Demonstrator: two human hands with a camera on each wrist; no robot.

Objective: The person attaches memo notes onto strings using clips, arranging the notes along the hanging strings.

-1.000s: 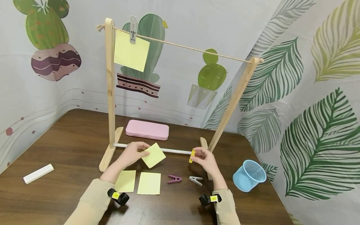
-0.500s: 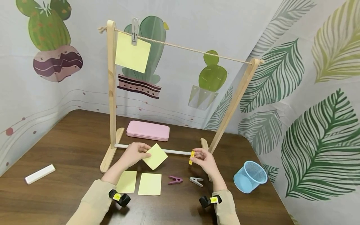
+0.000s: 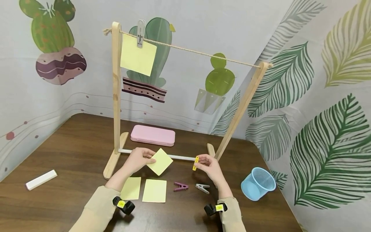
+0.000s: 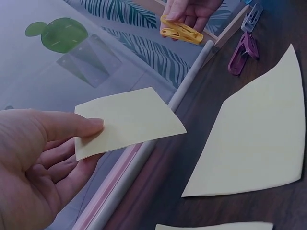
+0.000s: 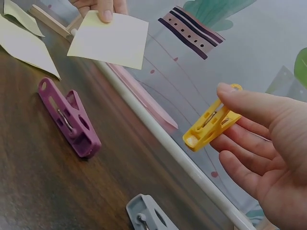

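Observation:
My left hand [image 3: 138, 158] pinches a yellow paper square [image 3: 160, 161] [image 4: 125, 120] by one corner, held just above the table in front of the white crossbar [image 3: 179, 157]. My right hand [image 3: 209, 165] pinches a yellow clothespin [image 3: 195, 163] [image 5: 211, 125] between thumb and fingers, near the right foot of the wooden rack [image 3: 116, 96]. A rope [image 3: 200, 53] spans the rack's top, and a grey clip [image 3: 140, 33] holds another yellow sheet [image 3: 137, 58] at its left end. Two more yellow sheets [image 3: 154, 190] lie on the table below my hands, with a purple clothespin [image 3: 180, 186] [image 5: 69, 119] and a grey clothespin [image 3: 202, 187] beside them.
A pink case [image 3: 153, 135] lies behind the rack. A blue mesh cup [image 3: 258, 183] stands at the right near the table's edge. A white bar [image 3: 40, 179] lies at the far left on the brown table [image 3: 72, 145]. Printed fabric walls close in behind and to the right.
Both hands have lifted slightly with the paper and the yellow clothespin; the grips are the same.

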